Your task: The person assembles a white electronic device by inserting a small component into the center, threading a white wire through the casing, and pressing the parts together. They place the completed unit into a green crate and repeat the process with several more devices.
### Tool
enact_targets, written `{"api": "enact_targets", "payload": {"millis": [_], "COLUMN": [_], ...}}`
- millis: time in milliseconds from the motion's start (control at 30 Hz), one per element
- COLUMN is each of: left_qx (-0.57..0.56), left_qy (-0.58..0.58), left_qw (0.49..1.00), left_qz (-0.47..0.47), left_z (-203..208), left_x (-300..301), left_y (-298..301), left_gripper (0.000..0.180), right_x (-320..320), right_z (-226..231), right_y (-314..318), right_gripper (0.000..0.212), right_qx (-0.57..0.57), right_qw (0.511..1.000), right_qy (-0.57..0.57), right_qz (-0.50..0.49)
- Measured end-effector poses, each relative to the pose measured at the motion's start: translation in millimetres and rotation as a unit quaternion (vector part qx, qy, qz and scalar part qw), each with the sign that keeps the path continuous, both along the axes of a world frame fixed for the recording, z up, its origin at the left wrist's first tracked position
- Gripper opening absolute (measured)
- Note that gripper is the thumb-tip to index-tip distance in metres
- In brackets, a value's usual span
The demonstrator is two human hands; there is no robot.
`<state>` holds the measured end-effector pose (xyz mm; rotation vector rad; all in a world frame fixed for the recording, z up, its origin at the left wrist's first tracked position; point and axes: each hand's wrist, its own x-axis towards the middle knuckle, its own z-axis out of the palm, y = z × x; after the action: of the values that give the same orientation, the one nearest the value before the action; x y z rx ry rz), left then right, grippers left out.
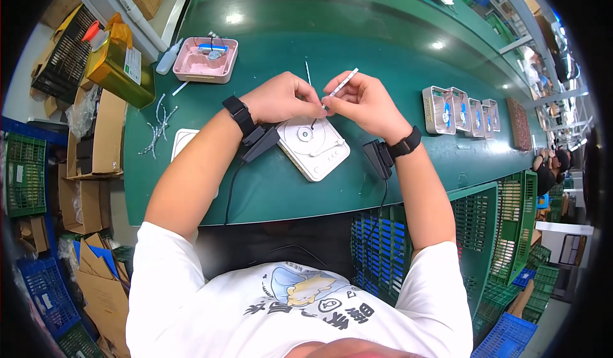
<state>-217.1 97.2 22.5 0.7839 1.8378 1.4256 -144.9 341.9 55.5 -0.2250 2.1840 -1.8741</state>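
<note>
My right hand (364, 103) is closed in a pinch on a thin white strip (345, 82) with small dark marks along it. The strip's upper end sticks out past the fingers. Meeting it fingertip to fingertip, my left hand (287, 101) is pinched too; what lies between its fingers is too small to make out. Just below both hands, a white square casing (314, 152) shaped like a small record player lies on the table, a round disc on its top. A second slim white piece (308, 71) shows beyond my left fingers.
A pink open casing (230, 71) with a blue part and wires stands at the far left of the green table (383, 186). Tangled whitish strips (157, 128) lie at the left. Several open casings (440, 127) line the right. A yellow-green can (115, 71) stands by the left edge.
</note>
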Motion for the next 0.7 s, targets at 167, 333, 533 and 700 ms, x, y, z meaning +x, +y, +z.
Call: {"api": "enact_targets", "payload": {"millis": [167,333,533,700], "left_qx": [-0.015,-0.029,-0.019,-0.042], "left_qy": [-0.009,0.015,0.002,0.022], "left_qw": [1.0,0.999,0.999,0.998], "left_qz": [0.013,0.02,0.035,0.03], "left_z": [3,3,5,13], "left_x": [2,5,7,10], "left_y": [1,3,2,5], "left_gripper": [0.026,0.024,0.024,0.024], "right_x": [3,0,-1,-3], "right_z": [4,1,-5,-7], "right_y": [1,1,4,7], "right_gripper": [0.026,0.025,0.025,0.023], "right_qx": [0.026,0.039,0.037,0.055], "right_qw": [1.0,0.999,0.999,0.998], "right_qy": [0.008,0.019,0.002,-0.008], "right_qz": [0.006,0.006,-0.009,-0.01]}}
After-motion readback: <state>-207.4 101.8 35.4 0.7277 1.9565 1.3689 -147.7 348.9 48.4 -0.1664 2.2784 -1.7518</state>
